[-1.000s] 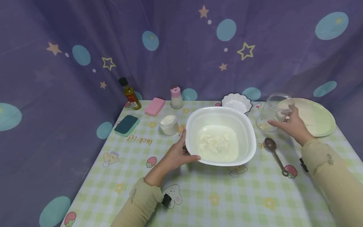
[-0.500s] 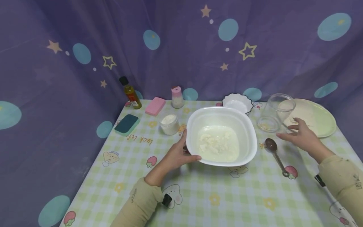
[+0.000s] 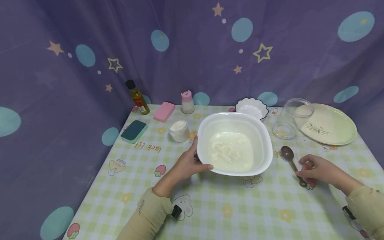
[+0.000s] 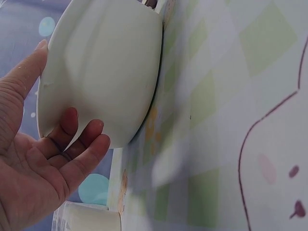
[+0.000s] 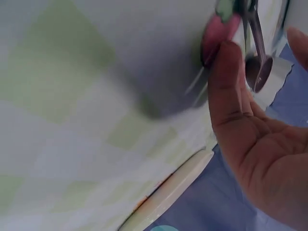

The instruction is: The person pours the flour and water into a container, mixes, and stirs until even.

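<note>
A white basin stands in the middle of the table in the head view, with white lumps in cloudy liquid inside. My left hand holds its left side, thumb over the rim and fingers bent against the outer wall; the left wrist view shows the basin's wall from beside. A brown spoon lies right of the basin. Over its handle is my right hand, fingers loosely bent; in the right wrist view the spoon appears between thumb and fingers, apparently not gripped.
Behind the spoon stand a clear container and an oval plate. A scalloped white bowl is behind the basin. To the left are a jar of white powder, a pink-topped shaker, a pink sponge, a green sponge and an oil bottle.
My right hand has let go of the clear container and moved toward me, down to the spoon's handle. The left hand and basin stay where they were.
</note>
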A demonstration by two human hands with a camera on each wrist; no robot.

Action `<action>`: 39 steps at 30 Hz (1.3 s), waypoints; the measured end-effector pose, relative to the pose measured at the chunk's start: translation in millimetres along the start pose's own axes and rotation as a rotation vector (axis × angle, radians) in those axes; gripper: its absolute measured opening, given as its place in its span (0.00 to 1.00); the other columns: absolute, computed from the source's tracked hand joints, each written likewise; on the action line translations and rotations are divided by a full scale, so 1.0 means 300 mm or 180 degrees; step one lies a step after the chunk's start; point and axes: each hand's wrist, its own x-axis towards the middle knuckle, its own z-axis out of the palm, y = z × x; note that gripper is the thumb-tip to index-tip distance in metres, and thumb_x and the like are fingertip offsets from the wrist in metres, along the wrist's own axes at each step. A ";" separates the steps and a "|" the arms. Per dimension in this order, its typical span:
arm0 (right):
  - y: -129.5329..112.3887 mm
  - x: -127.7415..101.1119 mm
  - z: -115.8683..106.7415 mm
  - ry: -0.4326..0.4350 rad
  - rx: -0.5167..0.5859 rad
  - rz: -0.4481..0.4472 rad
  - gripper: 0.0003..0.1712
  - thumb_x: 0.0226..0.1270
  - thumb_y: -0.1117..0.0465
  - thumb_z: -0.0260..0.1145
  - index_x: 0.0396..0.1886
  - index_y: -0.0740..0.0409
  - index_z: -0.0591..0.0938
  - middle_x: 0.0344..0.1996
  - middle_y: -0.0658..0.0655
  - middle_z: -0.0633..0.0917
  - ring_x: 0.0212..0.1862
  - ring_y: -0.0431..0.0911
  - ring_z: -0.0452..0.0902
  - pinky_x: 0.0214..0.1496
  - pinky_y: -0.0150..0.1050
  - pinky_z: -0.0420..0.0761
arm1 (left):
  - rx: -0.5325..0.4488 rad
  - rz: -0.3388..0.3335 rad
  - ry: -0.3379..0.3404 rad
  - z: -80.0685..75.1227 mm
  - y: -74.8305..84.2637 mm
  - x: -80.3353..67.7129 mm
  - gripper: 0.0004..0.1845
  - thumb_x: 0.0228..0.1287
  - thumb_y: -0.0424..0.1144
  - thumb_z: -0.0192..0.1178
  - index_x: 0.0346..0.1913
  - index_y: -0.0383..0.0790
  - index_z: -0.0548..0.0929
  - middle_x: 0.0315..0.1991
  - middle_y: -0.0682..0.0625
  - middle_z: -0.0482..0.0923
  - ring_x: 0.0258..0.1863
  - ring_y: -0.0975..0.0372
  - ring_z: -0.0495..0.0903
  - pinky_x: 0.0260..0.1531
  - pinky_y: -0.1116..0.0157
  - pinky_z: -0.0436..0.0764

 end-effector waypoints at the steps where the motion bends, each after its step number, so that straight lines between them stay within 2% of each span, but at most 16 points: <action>1: 0.002 -0.006 0.006 -0.0048 0.0042 0.0014 0.35 0.64 0.57 0.70 0.55 0.79 0.65 0.30 0.57 0.80 0.28 0.48 0.77 0.29 0.40 0.78 | 0.0009 -0.0001 0.0003 0.001 0.001 0.000 0.65 0.52 0.42 0.76 0.78 0.50 0.33 0.59 0.38 0.77 0.51 0.57 0.81 0.48 0.59 0.81; 3: 0.007 -0.013 0.018 -0.0099 0.0083 0.0085 0.30 0.61 0.59 0.71 0.50 0.76 0.68 0.27 0.56 0.80 0.25 0.48 0.77 0.26 0.40 0.78 | 0.0021 -0.0001 0.0008 0.002 0.002 0.000 0.65 0.52 0.42 0.76 0.78 0.50 0.33 0.59 0.39 0.77 0.50 0.59 0.81 0.48 0.59 0.81; 8: 0.015 -0.020 0.036 -0.0023 -0.0214 0.0151 0.19 0.56 0.61 0.74 0.38 0.67 0.74 0.24 0.53 0.78 0.25 0.45 0.75 0.25 0.36 0.76 | -0.0005 -0.0002 0.0012 0.003 0.003 -0.001 0.65 0.52 0.41 0.76 0.78 0.51 0.33 0.57 0.39 0.78 0.49 0.61 0.81 0.48 0.58 0.81; 12: 0.014 -0.024 0.045 0.0002 -0.0493 0.0085 0.13 0.56 0.62 0.73 0.30 0.61 0.77 0.20 0.50 0.77 0.23 0.43 0.73 0.23 0.34 0.73 | -0.0026 0.0010 0.0013 0.003 0.003 0.000 0.65 0.52 0.41 0.75 0.78 0.51 0.33 0.57 0.39 0.78 0.49 0.60 0.81 0.49 0.56 0.81; 16: 0.012 -0.025 0.051 0.0008 -0.0632 0.0036 0.10 0.57 0.61 0.72 0.25 0.58 0.78 0.16 0.49 0.76 0.21 0.42 0.70 0.22 0.34 0.71 | -0.0032 0.0005 0.0013 0.002 0.003 0.000 0.65 0.52 0.42 0.75 0.78 0.51 0.33 0.58 0.39 0.78 0.49 0.60 0.81 0.49 0.55 0.80; 20: 0.013 -0.028 0.055 -0.0027 -0.0590 0.0073 0.12 0.59 0.61 0.71 0.21 0.56 0.78 0.15 0.48 0.74 0.20 0.41 0.68 0.22 0.33 0.68 | 0.0009 -0.0012 0.0015 0.001 0.004 -0.002 0.65 0.53 0.44 0.75 0.78 0.49 0.33 0.58 0.38 0.77 0.50 0.59 0.81 0.49 0.56 0.80; 24: 0.018 -0.032 0.052 -0.0085 -0.0306 0.0061 0.11 0.63 0.60 0.69 0.23 0.59 0.79 0.15 0.49 0.76 0.20 0.40 0.69 0.22 0.33 0.71 | 0.0011 -0.0032 0.0001 -0.001 0.006 -0.001 0.65 0.53 0.44 0.75 0.78 0.49 0.32 0.60 0.38 0.76 0.52 0.56 0.80 0.50 0.58 0.80; 30: -0.001 -0.045 0.026 -0.0060 0.0106 0.0042 0.13 0.71 0.60 0.62 0.33 0.67 0.81 0.22 0.54 0.82 0.23 0.43 0.75 0.26 0.37 0.77 | 0.0014 -0.0010 0.0006 -0.001 0.006 -0.001 0.65 0.53 0.44 0.75 0.78 0.49 0.32 0.60 0.39 0.76 0.52 0.55 0.81 0.48 0.64 0.81; 32: -0.018 -0.052 0.009 -0.0043 0.0233 -0.0003 0.14 0.73 0.59 0.61 0.36 0.69 0.80 0.23 0.57 0.83 0.26 0.46 0.80 0.29 0.40 0.80 | -0.0013 -0.0008 -0.0019 -0.006 0.040 -0.009 0.64 0.54 0.41 0.74 0.78 0.45 0.32 0.60 0.36 0.75 0.52 0.51 0.80 0.49 0.60 0.80; 37: -0.067 -0.065 -0.040 0.0075 0.0256 -0.0226 0.15 0.74 0.60 0.58 0.40 0.72 0.79 0.27 0.56 0.83 0.30 0.45 0.81 0.35 0.40 0.83 | -0.0047 0.0002 -0.0032 -0.006 0.044 -0.010 0.63 0.55 0.37 0.74 0.78 0.45 0.32 0.60 0.33 0.75 0.52 0.48 0.80 0.50 0.53 0.80; 39: -0.090 -0.066 -0.059 0.0172 0.0233 -0.0289 0.14 0.74 0.62 0.58 0.42 0.73 0.78 0.30 0.55 0.84 0.30 0.44 0.80 0.36 0.39 0.84 | -0.0019 0.0014 -0.0004 -0.001 0.009 -0.002 0.64 0.54 0.40 0.74 0.78 0.50 0.32 0.59 0.36 0.76 0.52 0.52 0.81 0.49 0.56 0.80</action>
